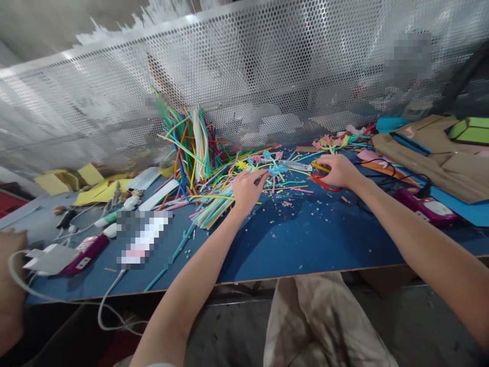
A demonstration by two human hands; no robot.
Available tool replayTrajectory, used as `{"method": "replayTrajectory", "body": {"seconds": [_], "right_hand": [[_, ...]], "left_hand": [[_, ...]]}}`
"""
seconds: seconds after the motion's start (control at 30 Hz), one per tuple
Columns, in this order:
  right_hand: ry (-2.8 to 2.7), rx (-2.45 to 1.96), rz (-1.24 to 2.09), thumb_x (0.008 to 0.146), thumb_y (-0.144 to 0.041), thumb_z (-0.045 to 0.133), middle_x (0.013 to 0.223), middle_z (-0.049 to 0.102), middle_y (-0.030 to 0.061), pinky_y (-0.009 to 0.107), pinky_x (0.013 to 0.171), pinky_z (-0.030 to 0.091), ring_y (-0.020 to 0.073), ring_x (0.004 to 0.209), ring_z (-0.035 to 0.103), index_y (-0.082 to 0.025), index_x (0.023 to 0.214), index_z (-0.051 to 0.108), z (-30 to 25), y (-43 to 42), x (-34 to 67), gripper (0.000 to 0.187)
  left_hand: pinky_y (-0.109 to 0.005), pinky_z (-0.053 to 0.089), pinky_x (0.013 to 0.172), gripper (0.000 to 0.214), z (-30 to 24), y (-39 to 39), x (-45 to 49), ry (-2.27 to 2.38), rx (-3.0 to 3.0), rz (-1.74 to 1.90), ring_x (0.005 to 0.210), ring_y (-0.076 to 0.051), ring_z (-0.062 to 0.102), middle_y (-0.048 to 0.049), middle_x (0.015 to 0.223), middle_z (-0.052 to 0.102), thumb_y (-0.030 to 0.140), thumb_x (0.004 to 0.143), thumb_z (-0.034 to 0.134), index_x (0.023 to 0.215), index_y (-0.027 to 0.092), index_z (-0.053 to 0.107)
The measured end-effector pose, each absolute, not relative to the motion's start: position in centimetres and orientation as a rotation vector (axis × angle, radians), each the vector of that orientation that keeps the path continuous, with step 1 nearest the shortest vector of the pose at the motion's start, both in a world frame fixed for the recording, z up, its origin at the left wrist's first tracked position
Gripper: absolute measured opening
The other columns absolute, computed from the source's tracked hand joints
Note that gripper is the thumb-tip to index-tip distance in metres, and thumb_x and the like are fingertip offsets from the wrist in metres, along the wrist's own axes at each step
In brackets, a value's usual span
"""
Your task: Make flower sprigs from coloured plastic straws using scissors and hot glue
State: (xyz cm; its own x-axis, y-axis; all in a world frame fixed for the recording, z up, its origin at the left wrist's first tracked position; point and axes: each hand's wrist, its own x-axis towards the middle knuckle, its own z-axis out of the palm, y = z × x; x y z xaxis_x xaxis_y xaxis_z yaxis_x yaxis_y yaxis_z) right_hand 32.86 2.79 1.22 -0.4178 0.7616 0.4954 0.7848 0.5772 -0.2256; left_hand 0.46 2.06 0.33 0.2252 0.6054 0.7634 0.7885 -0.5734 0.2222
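My right hand (336, 171) is closed round the red and yellow handles of a pair of scissors (301, 166), whose blades point left. The fingers of my left hand (248, 188) are pinched together on a light blue flower-shaped piece (278, 169), right by the scissor blades. Whether the blades touch it I cannot tell. Beside and under my left hand lies a heap of thin pastel straw-like strips (214, 210). Small cut scraps (286, 204) are scattered below the scissors. Pink and yellow flower-shaped pieces (327, 142) lie behind my right hand.
A perforated metal panel (267, 76) borders the blue table (275, 250) at the back. A bundle of coloured strips (196, 142) leans there. Cables, a purple power strip (86, 255) and another person's arm (11, 285) are at left; cardboard (431, 153) and a second purple power strip (428, 206) at right.
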Motion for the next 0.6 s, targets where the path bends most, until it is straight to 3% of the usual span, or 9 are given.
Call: {"method": "replayTrajectory", "body": {"seconds": [0.17, 0.33, 0.47, 0.6], "right_hand": [[-2.252, -1.258, -0.115, 0.073, -0.035, 0.062, 0.070, 0.057, 0.0052, 0.033, 0.066, 0.029, 0.0200, 0.068, 0.049, -0.023, 0.062, 0.040, 1.3, 2.9, 32.9, 0.028], [-2.166, -1.304, -0.148, 0.078, -0.038, 0.060, 0.061, 0.048, 0.0025, 0.032, 0.062, 0.026, 0.0164, 0.061, 0.040, -0.023, 0.057, 0.034, 1.3, 2.7, 32.8, 0.036], [-1.923, -1.313, -0.132, 0.078, -0.046, 0.064, 0.059, 0.048, 0.0009, 0.030, 0.057, 0.029, 0.0143, 0.057, 0.038, -0.023, 0.057, 0.037, 1.0, 3.1, 33.5, 0.042], [-1.922, -1.552, -0.184, 0.082, -0.060, 0.061, 0.059, 0.056, 0.0041, 0.032, 0.056, 0.031, 0.0181, 0.058, 0.048, -0.023, 0.060, 0.049, 0.7, 3.9, 34.6, 0.045]], "left_hand": [[-0.034, 0.053, 0.086, 0.030, 0.5, 2.0, 0.6, -1.326, -2.271, -1.283, 0.086, -0.020, 0.073, -0.0030, 0.087, 0.079, 0.049, 0.098, 0.060, 0.105, 0.029, 0.080], [-0.033, 0.052, 0.083, 0.030, 0.5, 2.0, 0.5, -1.315, -2.273, -1.288, 0.084, -0.019, 0.072, -0.0031, 0.087, 0.079, 0.049, 0.098, 0.059, 0.106, 0.029, 0.080], [-0.033, 0.051, 0.082, 0.028, 0.5, 2.1, 0.4, -1.286, -2.251, -1.300, 0.086, -0.020, 0.072, -0.0028, 0.090, 0.080, 0.047, 0.098, 0.061, 0.107, 0.029, 0.080], [-0.032, 0.050, 0.081, 0.027, 0.5, 2.2, 0.4, -1.300, -2.243, -1.329, 0.083, -0.019, 0.073, -0.0011, 0.090, 0.080, 0.047, 0.097, 0.061, 0.106, 0.031, 0.080]]}}
